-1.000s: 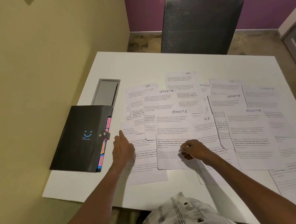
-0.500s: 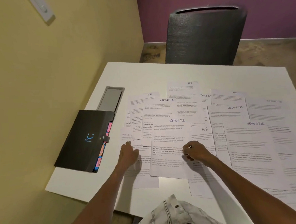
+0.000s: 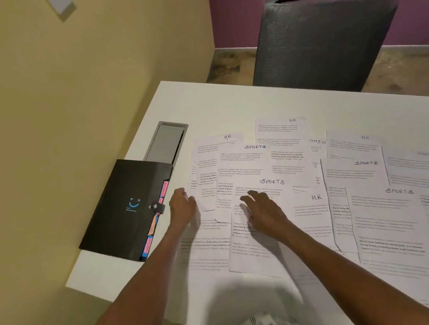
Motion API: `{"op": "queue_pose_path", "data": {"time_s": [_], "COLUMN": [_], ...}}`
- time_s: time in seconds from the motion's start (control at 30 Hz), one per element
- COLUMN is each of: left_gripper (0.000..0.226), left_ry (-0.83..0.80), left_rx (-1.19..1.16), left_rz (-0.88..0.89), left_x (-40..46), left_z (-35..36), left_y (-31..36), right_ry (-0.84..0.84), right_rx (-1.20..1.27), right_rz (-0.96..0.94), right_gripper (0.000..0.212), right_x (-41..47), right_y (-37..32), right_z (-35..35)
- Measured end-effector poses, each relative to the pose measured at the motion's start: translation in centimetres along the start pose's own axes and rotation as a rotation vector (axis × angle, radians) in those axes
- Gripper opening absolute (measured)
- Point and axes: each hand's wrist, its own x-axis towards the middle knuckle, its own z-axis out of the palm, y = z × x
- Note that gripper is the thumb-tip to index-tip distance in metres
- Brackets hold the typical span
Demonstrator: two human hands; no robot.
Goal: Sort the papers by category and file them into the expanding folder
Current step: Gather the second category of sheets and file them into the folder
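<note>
Papers (image 3: 367, 204) spread overlapping across white desk (image 3: 230, 99) | black expanding folder (image 3: 126, 209) closed at left edge | left hand (image 3: 182, 207) fingers loosely curled on sheets | right hand (image 3: 263, 213) fingers spread flat on SPORTS sheet (image 3: 260, 256)

We see the papers (image 3: 309, 182) spread flat over the bench, white printed sheets w/ handwritten headings: HR, SPORTS, one partly covered reading "DMIN". They overlap loosely, some skewed. The nearest SPORTS sheet (image 3: 259, 234) lies atop the others, tilted slightly. The expanding folder (image 3: 121, 212) sits at the bench's left edge, just beside the papers: black, lying flat, closed w/ a clasp, blue smiley logo on the cover, pink & orange tabs showing along its right side.
</note>
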Motion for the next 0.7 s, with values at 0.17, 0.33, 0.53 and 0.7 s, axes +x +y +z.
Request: {"op": "queue_pose_path", "data": {"time_s": [0.17, 0.33, 0.53, 0.7], "left_gripper": [0.039, 0.048, 0.037, 0.034], "left_ry": [-0.067, -0.133, -0.175, -0.173], "left_rx": [0.067, 0.124, 0.141, 0.053], "left_rz": [0.041, 0.003, -0.031, -0.027], "left_x": [5.5, 9.0, 11.6, 11.9], "left_z": [-0.1, 0.0, 0.3, 1.1], "left_y": [1.6, 2.6, 2.3, 2.7], "right_ry": [-0.143, -0.226, -0.256, -0.190], "right_rx": [-0.336, -0.424, -0.395, -0.313], "right_rz": [-0.105, -0.104, -0.087, -0.088], "right_gripper": [0.072, 0.069, 0.075, 0.071], "right_x": [4.5, 6.2, 6.2, 6.0], "right_y": [-2.2, -2.0, -1.0, -0.8], "right_z": [1.4, 3.0, 4.5, 5.0]}}
